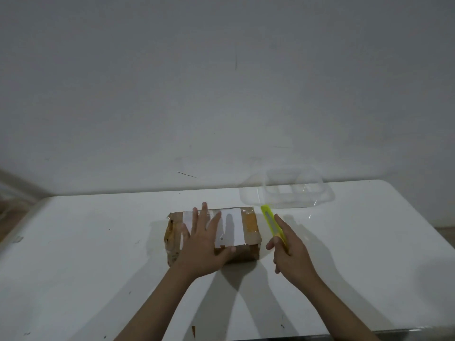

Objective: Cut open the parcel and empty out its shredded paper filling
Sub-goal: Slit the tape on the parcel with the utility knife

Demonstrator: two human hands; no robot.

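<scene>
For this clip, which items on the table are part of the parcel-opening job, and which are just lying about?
Part of the job:
- taped cardboard parcel, with the left hand resting flat on top
- yellow utility knife, held in the right hand

Just lying about:
- clear plastic container behind the knife; it may be meant for the filling, but I cannot tell
- white table

Brown parcel, white label; yellow-green knife; white table.
</scene>
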